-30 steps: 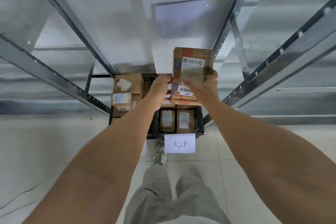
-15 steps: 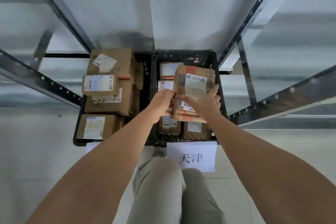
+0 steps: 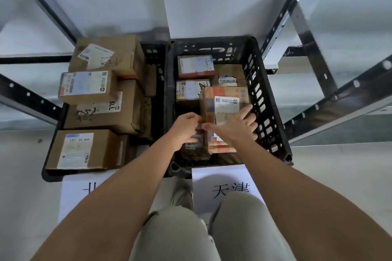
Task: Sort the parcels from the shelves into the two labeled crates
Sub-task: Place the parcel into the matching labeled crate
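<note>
Parcel [image 3: 224, 110] (both hands) over right crate [image 3: 267, 112]

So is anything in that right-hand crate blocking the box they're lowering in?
Nothing visibly blocks it. The taped parcel is already inside the right crate, above smaller parcels lying within. The right hand lies flat on it; the left hand grips its near edge.

Matt cardboard parcels [image 3: 224, 110] (paper-labelled); perforated black plastic crate [image 3: 263, 99].
</note>
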`<state>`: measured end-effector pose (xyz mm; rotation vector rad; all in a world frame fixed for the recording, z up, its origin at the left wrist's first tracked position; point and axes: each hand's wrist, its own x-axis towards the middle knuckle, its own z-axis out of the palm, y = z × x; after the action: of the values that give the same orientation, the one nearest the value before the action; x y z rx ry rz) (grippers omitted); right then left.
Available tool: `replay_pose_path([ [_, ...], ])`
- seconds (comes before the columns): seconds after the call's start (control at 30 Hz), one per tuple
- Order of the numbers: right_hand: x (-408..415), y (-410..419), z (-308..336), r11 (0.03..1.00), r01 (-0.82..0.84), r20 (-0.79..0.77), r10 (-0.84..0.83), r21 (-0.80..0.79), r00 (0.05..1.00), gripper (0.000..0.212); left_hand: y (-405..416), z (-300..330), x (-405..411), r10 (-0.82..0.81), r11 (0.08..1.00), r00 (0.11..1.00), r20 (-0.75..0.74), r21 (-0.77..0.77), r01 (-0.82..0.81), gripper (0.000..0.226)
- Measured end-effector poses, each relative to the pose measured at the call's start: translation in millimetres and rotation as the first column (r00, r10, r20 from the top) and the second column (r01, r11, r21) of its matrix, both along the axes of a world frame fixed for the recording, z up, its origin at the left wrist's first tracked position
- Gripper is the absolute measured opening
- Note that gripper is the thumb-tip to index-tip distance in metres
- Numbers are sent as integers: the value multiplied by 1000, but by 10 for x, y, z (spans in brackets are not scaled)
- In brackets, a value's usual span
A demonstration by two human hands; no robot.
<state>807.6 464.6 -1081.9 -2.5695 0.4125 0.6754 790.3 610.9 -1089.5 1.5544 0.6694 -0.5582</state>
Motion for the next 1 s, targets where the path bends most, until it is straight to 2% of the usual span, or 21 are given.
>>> replay_pose_path([
  [0.13,-43,-81,32,999,10,30,-9,-33,1000,157,-41,-64,-30,-16,999,1000,23,-36,17,24],
  [0.2,-50,-143,53,999,27,42,-25,-39,999,156,-70,-137,-2,-31,999,998,57,31,29,24],
  [0.23,-56,-182,58,999,35,47,-33,-40,998,155,-81,-205,24,-66,991,995,81,123,56,23],
  [0.3,-68,-260,35,998,45,51,-43,-44,998,154,-102,-343,76,-200,919,977,75,360,161,23],
  [0.37,-70,-325,-5,997,56,47,-54,-52,997,153,-132,-505,145,-299,826,954,-15,497,266,38],
  [0.5,-68,-430,-94,996,69,18,-68,-59,998,152,-253,-740,212,-363,665,900,-239,610,431,82],
  [0.57,-68,-475,-148,995,71,6,-70,-68,997,153,-341,-855,229,-352,605,880,-319,640,474,93],
  [0.67,-57,-509,-217,994,77,0,-77,-77,997,153,-473,-1005,227,-314,531,881,-354,704,472,103],
  [0.73,-45,-523,-243,994,76,1,-76,-80,997,153,-546,-1050,216,-299,515,893,-338,730,449,99],
  [1.0,-36,-578,-119,995,88,0,-88,-42,996,148,-518,-958,179,-287,567,915,-283,720,400,97],
])
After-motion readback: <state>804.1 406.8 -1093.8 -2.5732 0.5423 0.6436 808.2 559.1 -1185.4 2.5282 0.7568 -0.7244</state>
